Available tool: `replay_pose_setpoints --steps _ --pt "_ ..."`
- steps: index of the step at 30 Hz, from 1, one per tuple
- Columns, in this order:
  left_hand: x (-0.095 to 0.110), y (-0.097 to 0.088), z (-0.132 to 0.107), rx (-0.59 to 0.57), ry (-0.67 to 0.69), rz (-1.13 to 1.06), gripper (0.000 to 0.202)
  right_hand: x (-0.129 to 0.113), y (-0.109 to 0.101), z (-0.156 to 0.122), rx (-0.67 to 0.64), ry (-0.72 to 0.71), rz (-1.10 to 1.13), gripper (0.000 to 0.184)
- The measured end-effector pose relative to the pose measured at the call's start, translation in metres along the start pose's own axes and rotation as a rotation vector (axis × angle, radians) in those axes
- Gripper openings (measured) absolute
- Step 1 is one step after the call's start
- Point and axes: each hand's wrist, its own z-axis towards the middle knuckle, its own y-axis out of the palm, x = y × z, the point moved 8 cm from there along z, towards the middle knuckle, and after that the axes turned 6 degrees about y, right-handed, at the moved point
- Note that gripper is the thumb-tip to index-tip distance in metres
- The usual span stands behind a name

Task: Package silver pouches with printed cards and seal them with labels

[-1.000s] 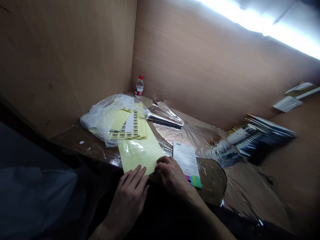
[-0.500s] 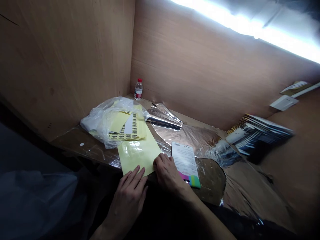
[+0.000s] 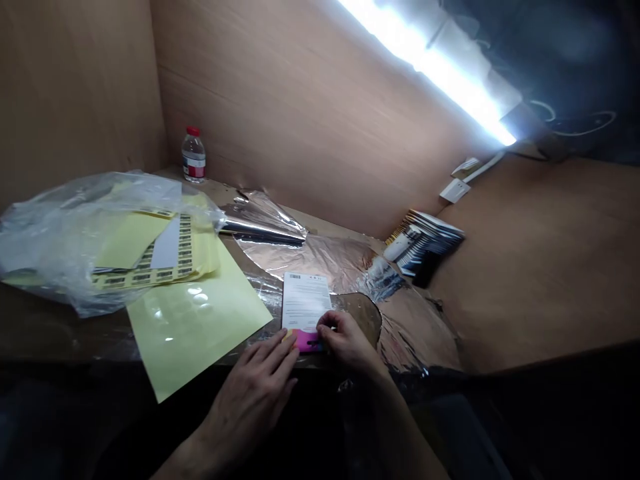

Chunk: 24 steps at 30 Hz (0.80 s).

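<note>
Resting right hand [image 3: 347, 343] on near edge of white printed leaflet [image 3: 305, 303], fingers curled narrowly over pink band, grip unclear; left hand [image 3: 250, 400] fingers spread, tips touching leaflet's near-left corner; yellow sticker sheet [image 3: 190, 327] just left; plastic bag [image 3: 75, 247] over barcode labels [image 3: 143, 277] far left

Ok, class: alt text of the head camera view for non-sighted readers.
A right hand touches the lower edge of a printed white leaflet with a pink end, the left hand at its corner. Beside lie a yellow sheet and a plastic bag of barcode labels by crumpled foil.
</note>
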Motion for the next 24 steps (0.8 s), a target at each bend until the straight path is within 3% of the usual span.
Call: replay_pose_setpoints --steps 4,11,17,20,22,24 --pt "0.004 0.021 0.007 -0.04 -0.018 -0.034 0.052 0.001 0.004 0.0 -0.036 0.044 0.009 0.015" --pt "-0.004 0.029 0.008 -0.076 -0.12 -0.138 0.048 -0.009 -0.002 0.0 0.06 -0.042 -0.168 0.015" --pt "-0.005 0.044 0.018 -0.214 -0.199 -0.036 0.069 -0.016 0.004 -0.001 0.1 -0.071 -0.367 0.026" --pt "-0.003 0.048 0.021 -0.239 -0.187 0.022 0.069 -0.013 -0.012 0.0 0.189 -0.013 -0.519 0.03" --pt "0.0 0.05 0.021 -0.229 -0.166 0.034 0.065 -0.005 -0.033 0.0 0.318 0.096 -0.646 0.034" --pt "0.001 0.05 0.021 -0.195 -0.151 0.034 0.064 0.004 -0.045 0.0 0.352 0.189 -0.686 0.041"
